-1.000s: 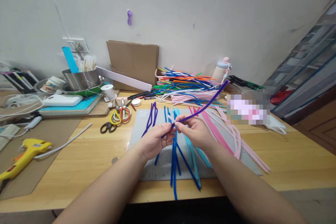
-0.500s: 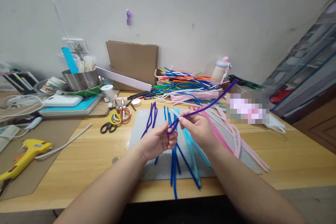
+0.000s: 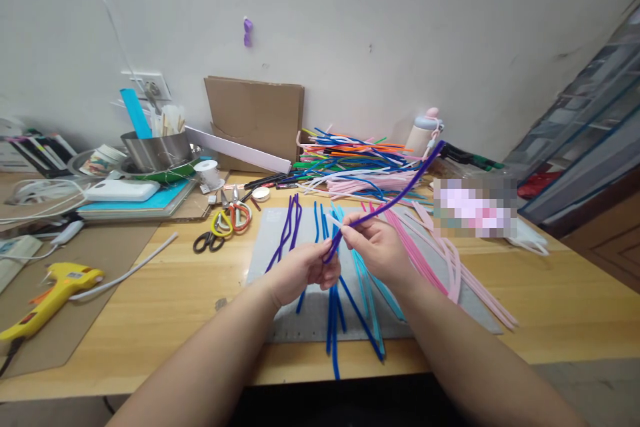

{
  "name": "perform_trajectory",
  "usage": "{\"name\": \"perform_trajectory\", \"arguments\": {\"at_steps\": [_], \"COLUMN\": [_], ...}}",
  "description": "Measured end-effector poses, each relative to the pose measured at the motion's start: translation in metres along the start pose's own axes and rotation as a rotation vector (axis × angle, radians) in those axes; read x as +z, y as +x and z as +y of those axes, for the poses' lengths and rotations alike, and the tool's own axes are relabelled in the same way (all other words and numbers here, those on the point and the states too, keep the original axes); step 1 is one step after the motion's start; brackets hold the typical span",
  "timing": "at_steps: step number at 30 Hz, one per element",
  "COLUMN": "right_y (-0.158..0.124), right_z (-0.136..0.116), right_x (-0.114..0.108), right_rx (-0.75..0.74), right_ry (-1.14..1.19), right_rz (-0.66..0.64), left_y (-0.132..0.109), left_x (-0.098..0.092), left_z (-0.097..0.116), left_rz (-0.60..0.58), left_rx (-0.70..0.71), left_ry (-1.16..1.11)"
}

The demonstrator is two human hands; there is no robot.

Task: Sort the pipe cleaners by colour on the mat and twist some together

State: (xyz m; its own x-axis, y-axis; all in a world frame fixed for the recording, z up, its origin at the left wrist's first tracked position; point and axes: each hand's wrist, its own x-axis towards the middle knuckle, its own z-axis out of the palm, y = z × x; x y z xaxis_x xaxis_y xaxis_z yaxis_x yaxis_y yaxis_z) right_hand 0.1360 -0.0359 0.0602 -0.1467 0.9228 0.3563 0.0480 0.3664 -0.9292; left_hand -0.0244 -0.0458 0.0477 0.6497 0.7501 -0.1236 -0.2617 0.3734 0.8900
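Note:
Between my hands is a purple pipe cleaner [image 3: 404, 192], its long free end rising to the upper right. My left hand [image 3: 307, 272] is closed on its lower, bent part. With thumb and fingers, my right hand [image 3: 377, 245] pinches it a little higher up. A short whitish end [image 3: 334, 221] pokes out by my right fingertips; what it belongs to is hidden. Under my hands, a grey mat [image 3: 300, 327] carries purple pipe cleaners [image 3: 287, 230], dark blue ones [image 3: 357, 320], light blue ones [image 3: 369, 290] and pink ones [image 3: 417, 253].
Scissors [image 3: 220, 221] lie left of the mat, with a yellow glue gun [image 3: 63, 290] farther left. Behind the mat is a heap of mixed pipe cleaners [image 3: 360, 163], beside a bottle [image 3: 423, 137]. Cardboard [image 3: 255, 120] leans on the wall near a metal pot [image 3: 157, 152].
The small open loop at my left fingertips has narrowed, its sides now pressed together. The purple pipe cleaner's free end has swung slightly left and up.

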Motion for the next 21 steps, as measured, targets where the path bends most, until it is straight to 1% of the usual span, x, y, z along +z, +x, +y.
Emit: {"name": "perform_trajectory", "arguments": {"at_steps": [3, 8, 10, 13, 14, 15, 17, 21], "right_y": [0.002, 0.005, 0.006, 0.006, 0.006, 0.006, 0.005, 0.005], "right_z": [0.001, 0.003, 0.004, 0.004, 0.004, 0.004, 0.004, 0.005], "right_x": [-0.002, -0.003, -0.002, -0.001, -0.001, -0.001, -0.001, -0.001], "right_rx": [-0.014, -0.048, -0.043, -0.030, -0.029, -0.028, -0.028, -0.054], "right_ry": [-0.023, -0.046, -0.040, -0.049, -0.057, -0.064, -0.073, -0.103], "right_rz": [0.043, 0.142, 0.178, 0.210, 0.207, 0.201, 0.179, 0.142], "left_y": [0.002, 0.008, 0.007, 0.004, 0.003, 0.001, -0.001, -0.002], "left_x": [0.002, 0.002, 0.001, 0.000, 0.000, 0.001, 0.002, 0.004], "left_z": [0.000, -0.005, -0.009, -0.013, -0.013, -0.013, -0.012, -0.012], "left_rz": [0.081, 0.297, 0.404, 0.541, 0.561, 0.569, 0.571, 0.579], "left_rx": [0.033, 0.233, 0.323, 0.458, 0.489, 0.510, 0.532, 0.502], "left_ry": [0.005, 0.133, 0.319, 0.736, 0.834, 0.881, 0.924, 0.944]}}
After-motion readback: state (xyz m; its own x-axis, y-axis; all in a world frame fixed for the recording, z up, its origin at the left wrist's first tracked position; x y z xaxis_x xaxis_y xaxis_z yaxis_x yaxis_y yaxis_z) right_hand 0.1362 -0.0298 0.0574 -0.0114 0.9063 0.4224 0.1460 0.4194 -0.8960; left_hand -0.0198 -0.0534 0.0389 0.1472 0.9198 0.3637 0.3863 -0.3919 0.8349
